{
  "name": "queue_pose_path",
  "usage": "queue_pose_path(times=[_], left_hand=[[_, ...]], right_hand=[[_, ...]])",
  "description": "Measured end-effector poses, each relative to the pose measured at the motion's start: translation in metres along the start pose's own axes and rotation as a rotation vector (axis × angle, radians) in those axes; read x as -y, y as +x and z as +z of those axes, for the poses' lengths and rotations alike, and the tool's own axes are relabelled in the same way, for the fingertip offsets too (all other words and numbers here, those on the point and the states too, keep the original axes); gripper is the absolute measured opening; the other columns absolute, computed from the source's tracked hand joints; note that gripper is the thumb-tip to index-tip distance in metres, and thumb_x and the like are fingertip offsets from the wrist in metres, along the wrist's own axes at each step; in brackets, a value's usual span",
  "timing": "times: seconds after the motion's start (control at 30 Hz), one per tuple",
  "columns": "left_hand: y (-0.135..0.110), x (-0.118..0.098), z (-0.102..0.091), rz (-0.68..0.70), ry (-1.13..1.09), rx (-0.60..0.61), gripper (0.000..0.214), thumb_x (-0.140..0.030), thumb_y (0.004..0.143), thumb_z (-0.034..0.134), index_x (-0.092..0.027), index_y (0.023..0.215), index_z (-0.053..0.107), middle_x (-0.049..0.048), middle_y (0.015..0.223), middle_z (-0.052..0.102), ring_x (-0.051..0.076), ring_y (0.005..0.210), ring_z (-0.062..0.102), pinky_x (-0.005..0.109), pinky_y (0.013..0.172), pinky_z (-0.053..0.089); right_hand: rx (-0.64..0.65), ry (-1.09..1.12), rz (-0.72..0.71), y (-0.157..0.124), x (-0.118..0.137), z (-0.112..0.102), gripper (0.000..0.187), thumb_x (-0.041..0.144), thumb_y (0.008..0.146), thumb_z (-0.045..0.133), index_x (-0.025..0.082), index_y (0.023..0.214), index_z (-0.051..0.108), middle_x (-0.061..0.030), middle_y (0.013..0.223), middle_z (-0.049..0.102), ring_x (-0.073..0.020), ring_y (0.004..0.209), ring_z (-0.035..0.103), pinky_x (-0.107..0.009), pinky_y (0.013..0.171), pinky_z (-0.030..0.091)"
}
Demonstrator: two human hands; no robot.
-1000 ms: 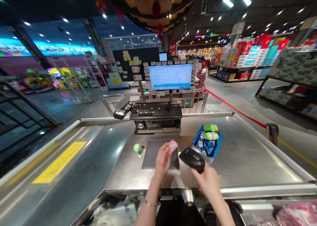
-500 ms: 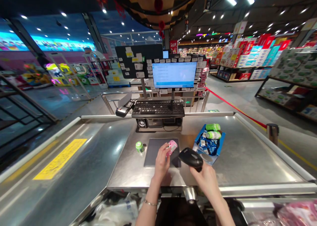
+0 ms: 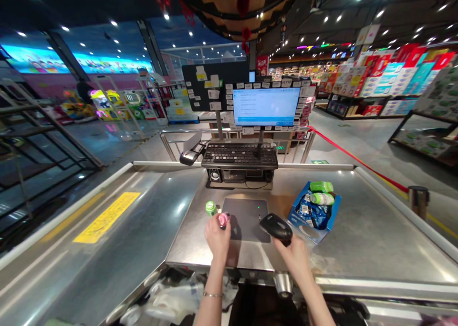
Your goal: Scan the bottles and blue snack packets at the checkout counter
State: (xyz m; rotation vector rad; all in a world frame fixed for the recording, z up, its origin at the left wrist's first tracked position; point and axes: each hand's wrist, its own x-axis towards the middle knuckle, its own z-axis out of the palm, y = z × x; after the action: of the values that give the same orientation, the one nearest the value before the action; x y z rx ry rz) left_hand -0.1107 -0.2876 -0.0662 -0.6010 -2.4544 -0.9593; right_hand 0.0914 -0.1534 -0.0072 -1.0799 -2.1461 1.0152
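**Pink item held near a scanner at a steel checkout counter**

The pink item is gripped in the left hand, just above the near left corner of a dark pad, and is largely hidden by the hand. The left fingers are curled closed around it, apparently so that only its end is left exposed. A green-capped bottle is stood upright on the steel just beside that hand, seemingly kept within easy reach.

The scanner is held in the right hand, with the right fingers closed around its grip and mostly concealed beneath its black body. Its nose is angled down and toward the pink item, which suggests that the two are being presented to each other, though no contact is made.

A blue box is placed to the right of the pad, clear of both hands. Two green bottles are laid in it on blue packets. A keyboard and a monitor are mounted beyond the counter, facing the person, so that the screen can be read over the work area.
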Motion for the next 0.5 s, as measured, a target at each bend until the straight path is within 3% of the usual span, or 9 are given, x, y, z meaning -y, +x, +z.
queue_pose_path(times=[0.1,0.27,0.4,0.5], left_hand=[[0.01,0.026,0.002,-0.05,0.178,0.063,0.027,-0.025,0.081,0.05,-0.016,0.106,0.06,0.0105,0.097,0.063,0.027,0.092,0.054,0.039,0.08,0.042],[0.027,0.049,0.014,-0.034,0.147,0.112,0.031,-0.022,0.084,0.043,-0.012,0.109,0.059,0.013,0.101,0.063,0.025,0.092,0.056,0.039,0.085,0.042],[0.03,0.047,0.017,-0.045,0.091,0.076,0.033,-0.019,0.084,0.042,-0.011,0.113,0.056,0.0159,0.108,0.061,0.026,0.101,0.055,0.041,0.089,0.043],[0.025,0.032,0.015,0.008,0.033,-0.021,0.04,-0.016,0.081,0.046,-0.014,0.12,0.051,0.0164,0.123,0.052,0.029,0.12,0.045,0.047,0.099,0.039]], right_hand=[[0.016,0.045,-0.008,-0.002,-0.001,0.015,0.036,0.047,0.071,0.053,0.016,0.081,0.07,-0.0088,0.068,0.072,-0.0286,0.069,0.068,-0.032,0.06,0.049],[0.042,0.092,0.007,-0.002,0.0,0.03,0.036,0.046,0.07,0.054,0.016,0.081,0.07,-0.0079,0.066,0.071,-0.0292,0.069,0.069,-0.032,0.059,0.05],[0.063,0.108,0.044,-0.002,0.001,0.034,0.034,0.045,0.07,0.055,0.016,0.078,0.07,-0.0065,0.063,0.07,-0.0277,0.064,0.068,-0.031,0.058,0.049],[0.059,0.1,0.043,-0.001,0.001,0.033,0.033,0.045,0.071,0.055,0.016,0.079,0.07,-0.0066,0.064,0.071,-0.0276,0.065,0.068,-0.031,0.058,0.049]])
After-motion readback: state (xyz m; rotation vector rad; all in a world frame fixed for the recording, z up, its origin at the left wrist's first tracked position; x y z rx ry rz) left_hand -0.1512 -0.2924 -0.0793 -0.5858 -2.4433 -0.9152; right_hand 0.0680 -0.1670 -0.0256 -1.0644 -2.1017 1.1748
